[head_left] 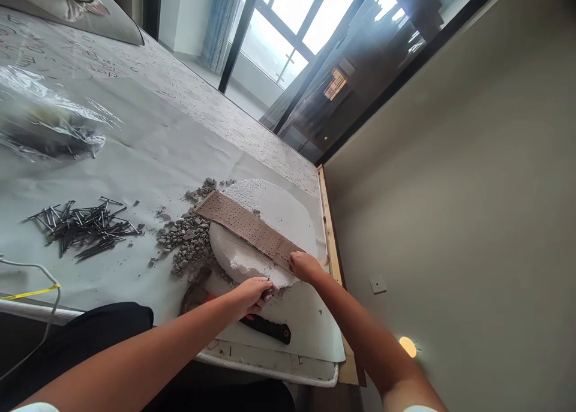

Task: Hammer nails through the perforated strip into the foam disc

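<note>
A brown strip (252,225) dotted with small holes lies across a thick round white foam block (288,205). My right hand (306,265) is closed on the strip's near right end. Just left of it, at the block's front edge, my left hand (255,293) is closed with fingertips pinched together; a small dark thing shows at them, too small to name. Below that hand lies a hammer with a black and red handle (269,328), partly hidden by my left forearm. Crumbled grey gravel (186,241) is piled against the block's left side.
A heap of dark nails (87,226) lies on the pale sheet (148,148) to the left. Behind it sits a clear plastic bag (49,118). A white cable (45,271) with a yellow tie is at the left edge. A wooden edge (330,229) and wall stand to the right.
</note>
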A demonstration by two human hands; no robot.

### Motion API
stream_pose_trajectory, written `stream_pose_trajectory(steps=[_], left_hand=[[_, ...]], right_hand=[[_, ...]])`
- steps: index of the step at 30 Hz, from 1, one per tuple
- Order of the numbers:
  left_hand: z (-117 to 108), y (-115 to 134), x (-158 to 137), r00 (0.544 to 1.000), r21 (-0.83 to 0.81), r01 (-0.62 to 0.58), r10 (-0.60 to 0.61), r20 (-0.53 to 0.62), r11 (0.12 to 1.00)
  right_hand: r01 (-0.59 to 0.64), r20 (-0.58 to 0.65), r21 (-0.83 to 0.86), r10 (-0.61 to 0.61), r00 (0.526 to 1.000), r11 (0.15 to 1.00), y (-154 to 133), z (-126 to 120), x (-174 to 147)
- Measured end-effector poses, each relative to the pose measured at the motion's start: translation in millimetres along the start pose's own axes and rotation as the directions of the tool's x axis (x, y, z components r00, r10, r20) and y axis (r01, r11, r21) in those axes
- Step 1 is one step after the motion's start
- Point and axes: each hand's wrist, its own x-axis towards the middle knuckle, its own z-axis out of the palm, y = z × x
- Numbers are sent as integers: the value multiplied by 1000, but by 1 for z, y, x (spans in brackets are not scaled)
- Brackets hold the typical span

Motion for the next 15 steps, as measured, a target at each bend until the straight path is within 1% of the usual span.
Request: stream_pose_trajectory(steps=[3,6,15], left_hand=[[1,1,-3,1000,0,-6,6,-6,1000],[1,2,-4,1000,-1,-9,9,-9,1000],[0,1,-2,999,-18,4,-5,-35,1000]], right_hand=[[56,3,-15,-56,998,998,2,-5,-1],[81,12,-33,-81,997,996,4,-8,0],[46,41,-37,-45,998,998,1,-10,5]])
